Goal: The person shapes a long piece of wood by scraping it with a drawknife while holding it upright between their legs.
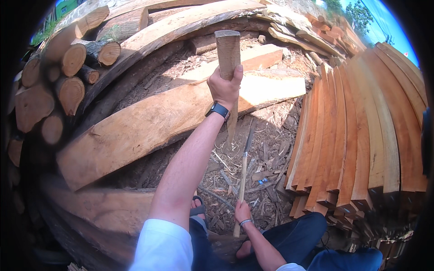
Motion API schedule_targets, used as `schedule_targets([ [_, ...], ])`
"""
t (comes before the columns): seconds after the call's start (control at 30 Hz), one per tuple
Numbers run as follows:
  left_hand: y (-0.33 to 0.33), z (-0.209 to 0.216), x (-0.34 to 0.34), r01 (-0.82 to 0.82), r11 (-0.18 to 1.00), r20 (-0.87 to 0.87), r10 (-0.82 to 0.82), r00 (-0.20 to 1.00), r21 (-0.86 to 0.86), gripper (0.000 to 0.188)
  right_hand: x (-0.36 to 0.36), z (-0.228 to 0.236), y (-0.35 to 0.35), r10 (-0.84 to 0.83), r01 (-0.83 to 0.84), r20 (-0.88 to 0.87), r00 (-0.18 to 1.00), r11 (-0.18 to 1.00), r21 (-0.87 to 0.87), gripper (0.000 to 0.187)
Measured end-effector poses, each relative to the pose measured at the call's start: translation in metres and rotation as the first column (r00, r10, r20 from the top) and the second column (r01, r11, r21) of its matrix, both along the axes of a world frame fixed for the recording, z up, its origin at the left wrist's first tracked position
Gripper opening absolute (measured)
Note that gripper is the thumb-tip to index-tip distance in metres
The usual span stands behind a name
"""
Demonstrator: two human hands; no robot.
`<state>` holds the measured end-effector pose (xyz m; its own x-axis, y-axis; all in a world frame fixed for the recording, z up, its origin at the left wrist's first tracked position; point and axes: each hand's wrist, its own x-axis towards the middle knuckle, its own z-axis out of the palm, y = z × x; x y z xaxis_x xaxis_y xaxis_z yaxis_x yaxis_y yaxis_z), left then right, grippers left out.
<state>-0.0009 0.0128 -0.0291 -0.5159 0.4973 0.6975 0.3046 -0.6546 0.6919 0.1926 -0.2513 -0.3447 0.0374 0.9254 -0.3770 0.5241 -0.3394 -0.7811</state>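
My left hand point(224, 89) is raised at the middle of the view, fingers wrapped round a wooden stake point(228, 52). The stake stands upright, with its thick flat end up and its lower end narrowing to a point near the ground. Lower and to the right, my right hand point(242, 211) grips a blade tool by its long wooden handle point(243, 180). Its dark narrow blade point(249, 137) points away from me, just right of the stake's tip, and looks nearly edge-on. Whether the blade touches the stake I cannot tell.
A wide sawn slab point(149, 122) lies behind the stake. Stacked logs point(71, 95) are at the left, and leaning rows of sawn planks point(361, 135) fill the right. Wood chips and bark point(266, 158) cover the ground. My sandalled foot point(197, 207) is close below.
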Motion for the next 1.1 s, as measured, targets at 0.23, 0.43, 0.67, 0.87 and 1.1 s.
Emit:
schedule_targets([
  [0.23,-0.009,0.009,0.010,0.044,0.997,0.075,-0.039,0.996,-0.068,0.057,0.007,-0.007,-0.010,-0.008,0.009,0.013,1.000,0.999,-0.034,0.038],
  [0.43,-0.004,0.006,0.004,-0.017,0.999,0.060,0.019,0.998,-0.036,0.058,0.007,-0.008,0.002,0.057,-0.057,0.004,0.998,0.996,0.067,0.036],
  [0.67,-0.007,0.010,0.010,0.021,0.998,0.097,-0.016,0.995,-0.052,0.059,0.011,-0.024,0.000,0.033,-0.033,0.020,0.999,0.999,0.012,0.035],
  [0.87,-0.002,0.006,0.004,-0.030,0.999,0.076,0.031,0.997,-0.023,0.058,0.011,-0.011,0.008,0.069,-0.069,0.024,0.997,0.998,-0.001,0.038],
  [1.1,-0.006,0.008,0.009,0.022,0.998,0.067,-0.018,0.998,-0.052,0.055,0.005,-0.014,-0.002,0.070,-0.070,0.009,0.998,0.997,0.012,0.034],
])
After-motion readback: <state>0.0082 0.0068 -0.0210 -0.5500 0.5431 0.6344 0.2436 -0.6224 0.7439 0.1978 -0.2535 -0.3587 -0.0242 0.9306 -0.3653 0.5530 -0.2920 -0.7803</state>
